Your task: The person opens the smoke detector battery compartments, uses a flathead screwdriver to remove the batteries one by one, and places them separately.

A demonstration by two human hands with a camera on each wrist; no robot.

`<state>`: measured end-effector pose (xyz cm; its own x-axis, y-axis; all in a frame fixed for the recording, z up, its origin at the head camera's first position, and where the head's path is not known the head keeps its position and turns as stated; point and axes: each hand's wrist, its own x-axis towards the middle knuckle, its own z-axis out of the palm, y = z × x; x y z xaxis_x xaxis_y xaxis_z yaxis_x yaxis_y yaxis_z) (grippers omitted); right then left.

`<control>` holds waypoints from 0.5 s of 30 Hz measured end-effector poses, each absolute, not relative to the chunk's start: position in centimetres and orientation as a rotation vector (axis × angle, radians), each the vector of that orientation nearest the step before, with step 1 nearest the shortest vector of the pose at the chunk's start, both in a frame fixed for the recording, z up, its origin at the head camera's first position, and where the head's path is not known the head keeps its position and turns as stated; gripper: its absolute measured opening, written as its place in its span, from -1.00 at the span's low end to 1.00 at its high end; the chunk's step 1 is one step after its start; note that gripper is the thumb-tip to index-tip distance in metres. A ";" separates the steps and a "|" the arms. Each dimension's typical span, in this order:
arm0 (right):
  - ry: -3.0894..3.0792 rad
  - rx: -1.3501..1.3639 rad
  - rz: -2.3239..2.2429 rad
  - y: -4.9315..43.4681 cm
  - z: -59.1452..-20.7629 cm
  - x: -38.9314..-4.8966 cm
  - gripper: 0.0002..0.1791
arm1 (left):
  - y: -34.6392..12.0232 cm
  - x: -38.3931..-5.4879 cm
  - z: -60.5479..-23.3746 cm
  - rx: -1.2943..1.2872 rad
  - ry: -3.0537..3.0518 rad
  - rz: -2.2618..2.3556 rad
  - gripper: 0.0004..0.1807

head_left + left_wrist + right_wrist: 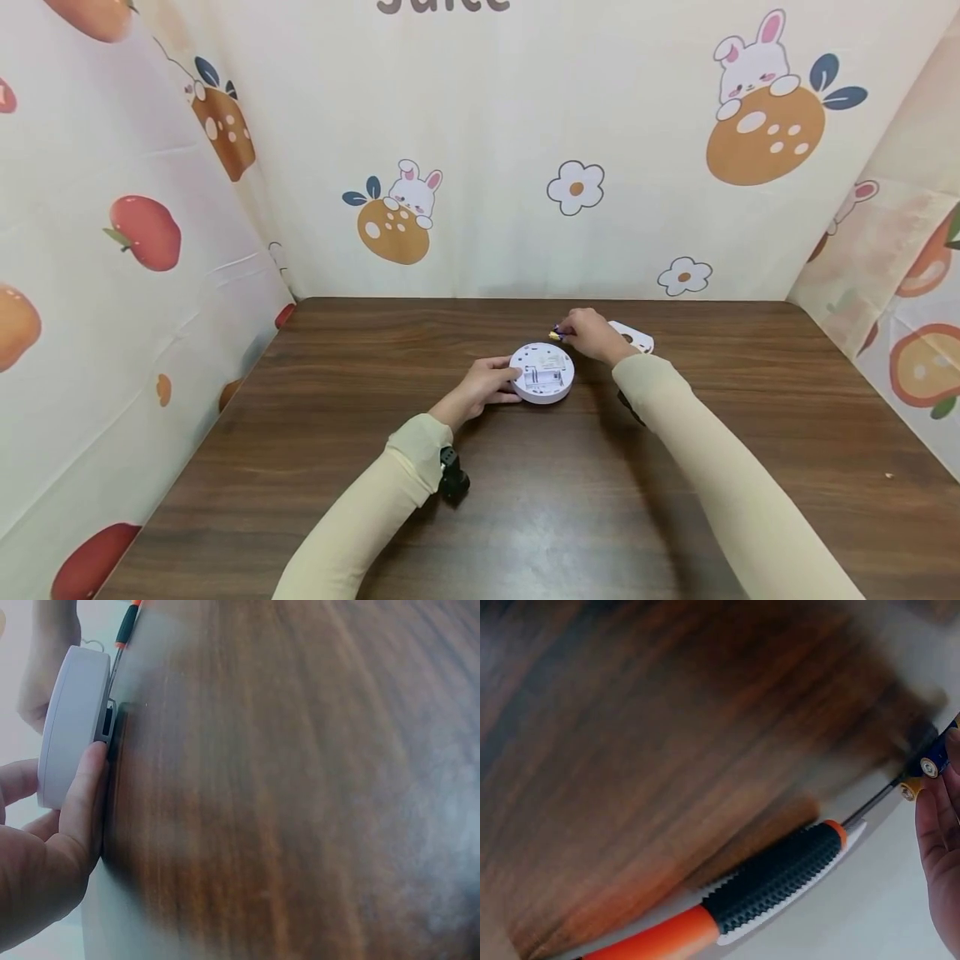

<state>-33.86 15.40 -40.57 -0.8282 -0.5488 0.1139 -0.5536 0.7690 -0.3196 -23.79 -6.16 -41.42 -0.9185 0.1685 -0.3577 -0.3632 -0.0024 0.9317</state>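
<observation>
A round white smoke-alarm-like device [542, 398] lies back up, its battery compartment [546, 381] uncovered. My left hand [483, 386] grips its left side; in the left wrist view the thumb and fingers hold its rim close over the table. Beyond it, my right hand [594, 335] pinches a blue battery [934, 761], with a yellow battery [910, 790] right beside the fingertips. A screwdriver with an orange and black handle [776, 881] lies close to the right hand. The head view mostly hides it behind that hand.
A white plate with holes [637, 337] lies behind the right wrist. The brown wooden table [337, 358] ends at a printed curtain [487, 225], and similar cloth hangs at both sides. A tiny pale scrap [888, 476] lies on the right part of the table.
</observation>
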 end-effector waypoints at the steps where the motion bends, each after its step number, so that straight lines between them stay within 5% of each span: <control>1: -2.947 0.916 0.532 15.5 -40.7 -33.9 -0.84 | -6.1 -23.8 -41.4 -0.202 1.914 1.979 -0.50; 15: -2.947 0.921 0.533 15.5 -40.9 -34.0 -0.85 | -6.2 -24.0 -41.6 -0.215 1.915 1.985 -0.49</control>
<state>-33.95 15.55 -40.86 -0.8270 -0.5517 0.1080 -0.5545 0.7692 -0.3175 -23.95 -6.15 -41.64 -0.9190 0.1589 -0.3608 -0.3663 -0.0055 0.9305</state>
